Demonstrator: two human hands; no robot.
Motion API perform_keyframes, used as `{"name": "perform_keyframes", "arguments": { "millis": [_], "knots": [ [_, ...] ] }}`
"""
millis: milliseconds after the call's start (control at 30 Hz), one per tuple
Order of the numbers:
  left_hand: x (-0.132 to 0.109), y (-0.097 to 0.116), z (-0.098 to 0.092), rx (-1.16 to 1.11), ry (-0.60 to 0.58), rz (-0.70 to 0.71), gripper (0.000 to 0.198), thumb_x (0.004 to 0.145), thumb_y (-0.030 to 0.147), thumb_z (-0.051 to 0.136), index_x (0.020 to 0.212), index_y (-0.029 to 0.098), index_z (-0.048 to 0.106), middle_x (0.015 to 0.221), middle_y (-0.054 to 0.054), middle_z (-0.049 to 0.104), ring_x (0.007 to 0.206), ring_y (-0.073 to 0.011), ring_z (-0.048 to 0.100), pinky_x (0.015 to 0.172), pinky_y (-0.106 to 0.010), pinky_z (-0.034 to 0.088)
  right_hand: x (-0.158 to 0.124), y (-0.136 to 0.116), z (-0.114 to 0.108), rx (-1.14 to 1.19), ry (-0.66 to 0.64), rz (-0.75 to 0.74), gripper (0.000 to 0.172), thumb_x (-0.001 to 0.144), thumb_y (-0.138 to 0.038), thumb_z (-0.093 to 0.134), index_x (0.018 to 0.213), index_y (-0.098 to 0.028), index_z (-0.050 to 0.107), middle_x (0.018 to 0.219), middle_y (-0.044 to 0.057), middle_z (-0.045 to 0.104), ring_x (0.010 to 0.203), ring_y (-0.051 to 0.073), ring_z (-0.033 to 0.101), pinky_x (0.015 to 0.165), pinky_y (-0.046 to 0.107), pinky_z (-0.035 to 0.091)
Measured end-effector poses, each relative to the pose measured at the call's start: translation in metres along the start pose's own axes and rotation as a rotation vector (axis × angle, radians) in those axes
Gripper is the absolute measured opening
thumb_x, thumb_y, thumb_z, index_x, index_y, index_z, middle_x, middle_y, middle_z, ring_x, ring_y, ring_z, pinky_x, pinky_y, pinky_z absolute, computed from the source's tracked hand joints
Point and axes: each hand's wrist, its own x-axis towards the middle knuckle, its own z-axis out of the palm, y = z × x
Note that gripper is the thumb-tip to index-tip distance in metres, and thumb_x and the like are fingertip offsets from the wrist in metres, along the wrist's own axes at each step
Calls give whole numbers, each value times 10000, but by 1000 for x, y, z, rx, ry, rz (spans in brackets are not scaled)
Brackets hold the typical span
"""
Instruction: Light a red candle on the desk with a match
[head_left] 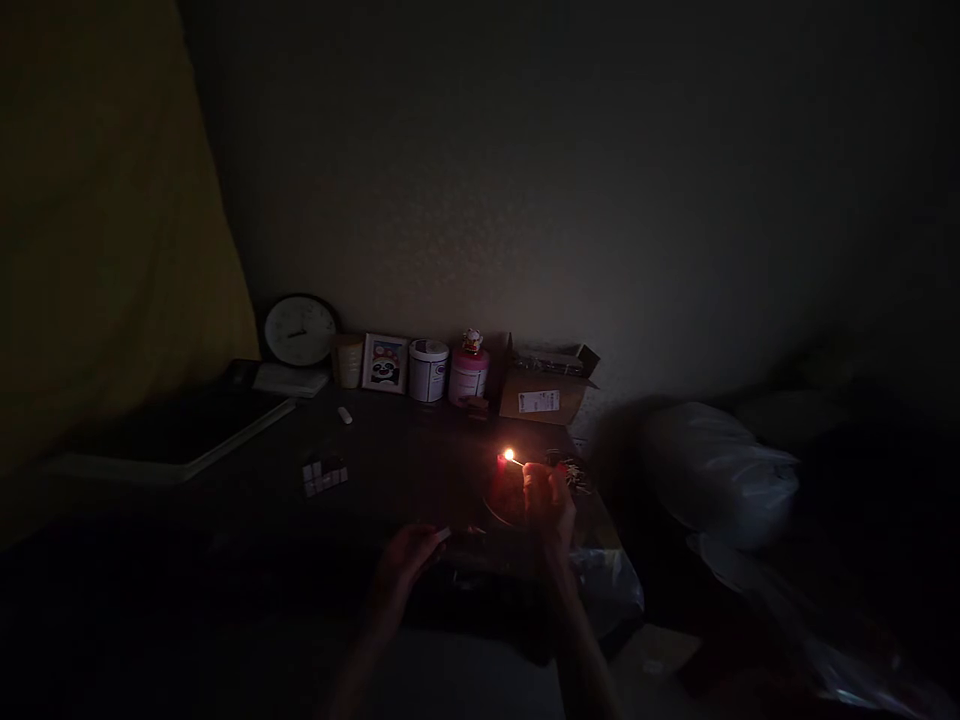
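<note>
The room is dark. My right hand (547,500) pinches a lit match (513,459), its flame held against the top of a red candle (504,478) that stands on a dark round dish (501,512). My left hand (409,562) hovers lower left of the dish with its fingers curled around a small thin object, possibly a matchbox, too dim to name.
Along the wall stand a round clock (299,331), a small framed panda picture (385,363), a white tub (428,371), a pink jar (469,375) and an open cardboard box (545,393). A small cube puzzle (324,475) lies on the dark table. A white plastic bag (716,470) sits right.
</note>
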Motion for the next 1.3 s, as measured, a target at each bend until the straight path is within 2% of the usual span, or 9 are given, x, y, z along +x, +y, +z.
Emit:
{"name": "perform_keyframes", "arguments": {
  "millis": [200, 400, 633, 933, 1300],
  "knots": [
    [-3, 7, 3, 11, -8, -3, 248, 650, 349, 727, 804, 174, 642, 844, -16, 686, 858, -176, 631, 808, -269, 479, 3, -2, 6, -31, -2, 44, 310, 768, -427, 491, 806, -175, 667, 786, 72, 695, 640, 182, 605, 553, 269, 438],
    [-1, 2, 0, -7, -17, -3, 253, 667, 346, 715, 836, 174, 638, 889, -34, 692, 892, -201, 639, 832, -304, 475, 6, -3, 8, -38, -28, 83, 350, 754, -462, 480, 812, -172, 667, 785, 85, 699, 637, 193, 605, 558, 283, 437],
    [3, 0, -1, 50, 1, 8, 276, 644, 368, 725, 828, 172, 662, 886, -47, 699, 878, -214, 642, 820, -315, 483, 6, -4, 9, 3, -21, 24, 310, 746, -434, 497, 769, -168, 654, 743, 71, 686, 630, 184, 597, 551, 265, 438],
    [3, -1, -2, 54, 6, 22, 281, 632, 365, 735, 821, 169, 664, 883, -52, 698, 900, -233, 642, 814, -316, 495, 5, -4, 9, -1, -53, 9, 298, 768, -404, 487, 823, -160, 650, 823, 81, 676, 720, 192, 596, 612, 276, 454],
    [2, -2, 0, 15, 3, -30, 290, 645, 383, 719, 826, 170, 641, 858, -44, 709, 859, -208, 649, 792, -297, 484, 6, -6, 7, -47, -38, 92, 349, 758, -456, 456, 796, -180, 665, 790, 67, 690, 670, 187, 586, 584, 278, 419]
  ]
}}
